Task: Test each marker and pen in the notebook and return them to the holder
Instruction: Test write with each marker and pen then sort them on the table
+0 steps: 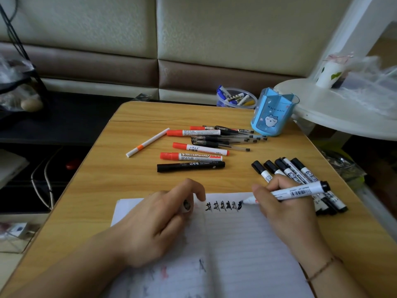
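My right hand (285, 203) grips a white marker (298, 192) with a black end, its tip touching the open lined notebook (240, 244) beside a row of black test marks (223, 206). My left hand (154, 222) rests on the notebook's left page and holds the marker's cap (186, 205). Several black-capped white markers (285, 171) lie to the right, partly behind my right hand. Red-capped markers (193, 132), a black marker (191, 166), a white pen (148, 142) and several gel pens (227, 138) lie mid-table. The blue holder (271, 117) stands empty at the back right.
A clear tub (237, 98) of blue markers sits behind the wooden table's (129, 179) far edge. A white round stand (343, 108) with a cup and plastic wrap crowds the back right. Dark shelving and cables lie to the left.
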